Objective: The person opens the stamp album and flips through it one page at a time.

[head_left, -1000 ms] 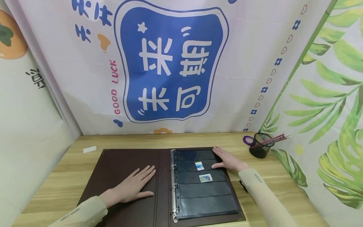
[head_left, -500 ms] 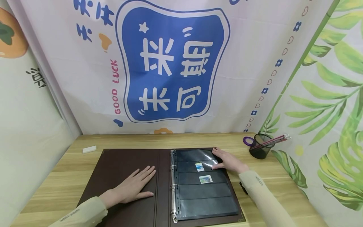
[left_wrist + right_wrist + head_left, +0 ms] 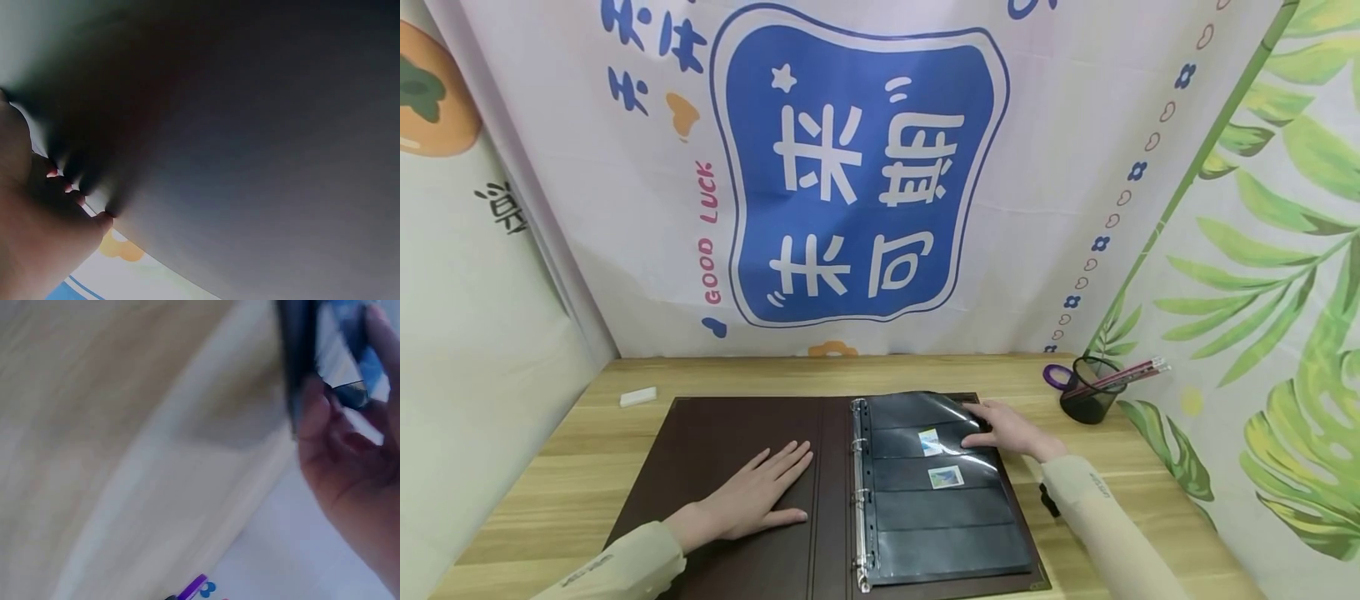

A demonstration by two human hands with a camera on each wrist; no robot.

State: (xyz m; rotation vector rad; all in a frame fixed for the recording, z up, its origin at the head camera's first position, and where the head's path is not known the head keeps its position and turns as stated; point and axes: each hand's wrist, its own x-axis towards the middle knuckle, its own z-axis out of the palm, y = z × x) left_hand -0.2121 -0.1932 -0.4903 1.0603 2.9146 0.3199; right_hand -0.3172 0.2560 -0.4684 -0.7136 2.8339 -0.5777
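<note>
A dark brown stamp album (image 3: 722, 425) with metal rings (image 3: 860, 500) lies spread on the wooden table. My left hand (image 3: 748, 500) rests flat on its left cover, fingers straight and thumb spread; the left wrist view shows that hand (image 3: 53, 225) against the dark cover. At the upper right of the black stock page (image 3: 940, 510), my right hand (image 3: 1009, 429) grips the outer edge, and the page bows up there. Two small stamps, an upper one (image 3: 930, 442) and a lower one (image 3: 946, 477), sit in its pockets. In the right wrist view, the fingers (image 3: 315, 412) curl at the page edge.
A black mesh pen cup (image 3: 1088, 400) with several pencils stands at the back right, a purple ring-shaped object (image 3: 1057, 376) beside it. A white block (image 3: 637, 397) lies at the back left. Printed cloth (image 3: 1022, 208) hangs behind the table (image 3: 550, 467).
The page's upper right corner has lifted and curled inward under my right hand, and glare has shifted across it. My left hand has stayed in place.
</note>
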